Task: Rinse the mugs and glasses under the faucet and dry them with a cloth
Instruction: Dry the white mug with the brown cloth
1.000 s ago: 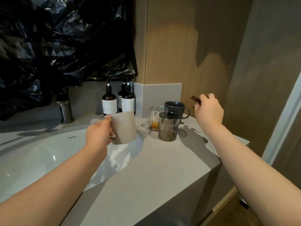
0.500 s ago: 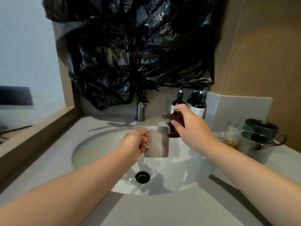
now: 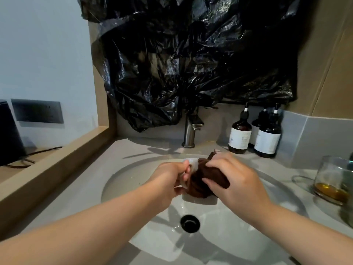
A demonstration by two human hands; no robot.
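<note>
Both hands press a crumpled brown cloth (image 3: 205, 180) into a smooth mug (image 3: 198, 200).

Faucet (image 3: 190, 131) behind sink (image 3: 122, 180); bottles (image 3: 254, 134) right.

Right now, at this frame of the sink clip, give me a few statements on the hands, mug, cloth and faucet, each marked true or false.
1. The left hand holds the pale mug over the sink basin. True.
2. The right hand presses a brown cloth against the mug. True.
3. Water runs from the faucet. False: no stream shows.
4. The glass at right is empty. False: amber liquid sits in its bottom.
</note>
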